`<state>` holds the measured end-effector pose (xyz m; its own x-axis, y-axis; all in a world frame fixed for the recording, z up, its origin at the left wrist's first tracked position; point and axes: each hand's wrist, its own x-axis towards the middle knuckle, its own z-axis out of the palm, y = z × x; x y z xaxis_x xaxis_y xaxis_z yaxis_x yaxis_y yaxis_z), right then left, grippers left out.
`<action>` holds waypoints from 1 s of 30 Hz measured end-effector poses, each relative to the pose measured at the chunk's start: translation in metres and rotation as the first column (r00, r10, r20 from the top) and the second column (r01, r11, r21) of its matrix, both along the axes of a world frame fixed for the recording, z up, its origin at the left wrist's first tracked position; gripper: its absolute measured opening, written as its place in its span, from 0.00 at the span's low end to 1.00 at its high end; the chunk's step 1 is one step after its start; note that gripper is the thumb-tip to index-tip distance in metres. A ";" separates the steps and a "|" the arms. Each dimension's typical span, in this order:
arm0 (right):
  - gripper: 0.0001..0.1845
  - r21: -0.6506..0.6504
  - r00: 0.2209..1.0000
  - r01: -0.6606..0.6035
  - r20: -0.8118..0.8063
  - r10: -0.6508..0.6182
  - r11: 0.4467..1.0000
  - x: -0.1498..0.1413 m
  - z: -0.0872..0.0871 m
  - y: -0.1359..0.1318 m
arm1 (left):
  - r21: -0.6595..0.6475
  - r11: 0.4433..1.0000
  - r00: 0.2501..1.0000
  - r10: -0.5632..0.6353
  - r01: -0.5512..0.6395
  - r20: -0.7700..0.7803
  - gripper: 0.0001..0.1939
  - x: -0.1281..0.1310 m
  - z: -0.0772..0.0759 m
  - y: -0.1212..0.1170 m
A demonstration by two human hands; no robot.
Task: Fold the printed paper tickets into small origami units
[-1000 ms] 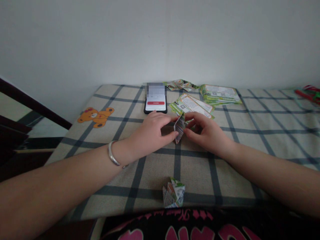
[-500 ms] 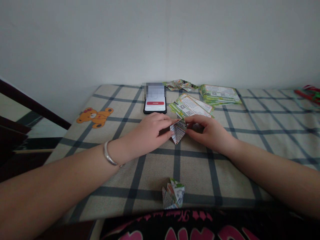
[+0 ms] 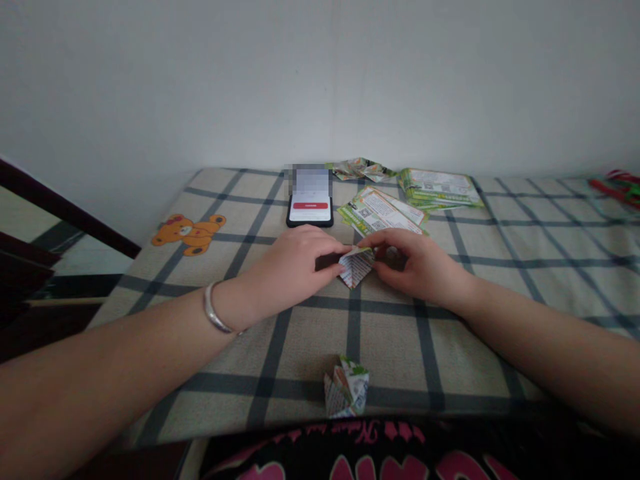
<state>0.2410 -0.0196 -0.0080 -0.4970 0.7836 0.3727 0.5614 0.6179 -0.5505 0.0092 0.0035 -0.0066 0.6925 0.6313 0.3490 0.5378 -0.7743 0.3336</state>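
A small folded paper (image 3: 356,268), printed with rows of text, stands between my two hands over the middle of the table. My left hand (image 3: 307,260) pinches its left side between thumb and fingers, and a silver bangle circles that wrist. On the other side, my right hand (image 3: 417,263) grips the paper's right edge with thumb and index finger. Its top edge shows a little green. Near the front edge sits another folded paper piece (image 3: 347,387), pointed and partly green, touched by neither hand.
A phone (image 3: 310,212) with a lit screen lies beyond my left hand. Printed leaflets (image 3: 385,212), a leaflet stack (image 3: 440,188) and folded papers (image 3: 361,169) lie towards the wall. A bear figure (image 3: 189,235) is at left, a red item (image 3: 620,190) at far right, on the checked tablecloth (image 3: 225,373).
The held paper's top has come down and spread wider, making it look shorter. My fingers have shifted slightly with it; the other objects stay in place.
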 end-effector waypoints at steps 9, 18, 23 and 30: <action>0.15 0.178 0.965 -0.061 0.261 0.012 0.982 0.005 0.004 0.001 | 0.041 0.999 0.999 0.025 -0.023 -0.039 0.09 -0.001 0.001 0.001; 0.19 0.203 0.961 -0.133 0.267 0.076 0.970 0.004 0.003 0.001 | -0.054 0.996 0.997 0.076 -0.078 -0.027 0.05 0.001 0.003 -0.001; 0.19 0.221 0.952 -0.198 0.275 0.133 0.955 0.005 0.002 0.003 | -0.072 0.996 0.998 0.048 -0.050 -0.033 0.05 -0.001 0.003 0.002; 0.20 0.198 0.935 -0.255 0.299 0.189 0.946 0.009 0.002 0.008 | -0.084 0.995 0.998 0.056 -0.058 -0.032 0.06 -0.002 0.006 0.003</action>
